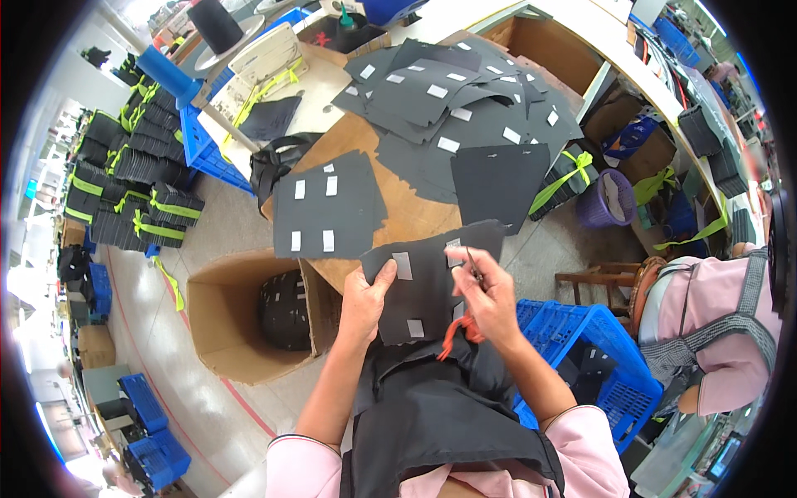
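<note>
My left hand point(363, 300) grips the left edge of a black fabric piece point(427, 282) that carries small grey patches, holding it over my lap. My right hand point(490, 295) holds small orange-handled scissors point(466, 319), their thin blades pointing up at a patch near the piece's top right edge. Just beyond, a similar black piece point(328, 217) with several grey patches lies flat on the wooden table point(407, 212). A heap of black pieces point(465, 108) covers the table's far side.
An open cardboard box point(241, 319) with black pieces inside stands at my left. A blue crate point(594, 357) sits at my right, beside a seated person in pink point(718, 332). Bundles of black pieces tied with yellow-green bands point(137, 183) are stacked on the floor at left.
</note>
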{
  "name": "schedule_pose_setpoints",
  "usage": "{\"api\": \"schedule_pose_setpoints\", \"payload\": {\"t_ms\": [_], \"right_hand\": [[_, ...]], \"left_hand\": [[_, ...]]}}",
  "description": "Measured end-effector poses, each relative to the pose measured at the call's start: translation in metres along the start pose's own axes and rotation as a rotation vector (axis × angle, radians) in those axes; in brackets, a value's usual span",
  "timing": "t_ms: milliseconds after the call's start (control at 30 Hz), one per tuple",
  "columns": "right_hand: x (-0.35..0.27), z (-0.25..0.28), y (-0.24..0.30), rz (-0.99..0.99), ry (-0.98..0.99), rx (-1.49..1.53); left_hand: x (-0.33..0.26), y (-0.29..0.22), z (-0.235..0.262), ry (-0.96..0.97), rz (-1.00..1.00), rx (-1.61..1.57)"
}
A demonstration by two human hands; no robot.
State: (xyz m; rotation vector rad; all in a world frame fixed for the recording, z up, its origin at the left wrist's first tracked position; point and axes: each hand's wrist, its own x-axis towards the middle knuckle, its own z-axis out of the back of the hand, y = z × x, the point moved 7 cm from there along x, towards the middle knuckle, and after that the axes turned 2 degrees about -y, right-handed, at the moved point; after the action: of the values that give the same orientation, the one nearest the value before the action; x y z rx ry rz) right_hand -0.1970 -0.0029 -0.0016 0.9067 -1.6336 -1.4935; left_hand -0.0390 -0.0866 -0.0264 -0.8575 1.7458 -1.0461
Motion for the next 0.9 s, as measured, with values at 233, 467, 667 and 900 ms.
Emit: {"api": "schedule_pose_setpoints", "payload": {"t_ms": [233,467,667,900], "right_hand": [[-0.005,-0.017,0.040,0.299,0.074,-0.531],[-0.025,-0.017,0.036,0.439,0.097,-0.674],[-0.031,-0.016,0.039,0.613,0.040,-0.753],[-0.009,0.004,0.026,0.312,0.106,-0.448]], "left_hand": [[-0.022,0.006,0.001,0.113,0.178,-0.016],[-0.033,0.005,0.000,0.172,0.196,0.001],[-0.033,0.003,-0.001,0.188,0.214,0.025],[-0.031,0.011,-0.002,0.240,0.209,0.130]]}}
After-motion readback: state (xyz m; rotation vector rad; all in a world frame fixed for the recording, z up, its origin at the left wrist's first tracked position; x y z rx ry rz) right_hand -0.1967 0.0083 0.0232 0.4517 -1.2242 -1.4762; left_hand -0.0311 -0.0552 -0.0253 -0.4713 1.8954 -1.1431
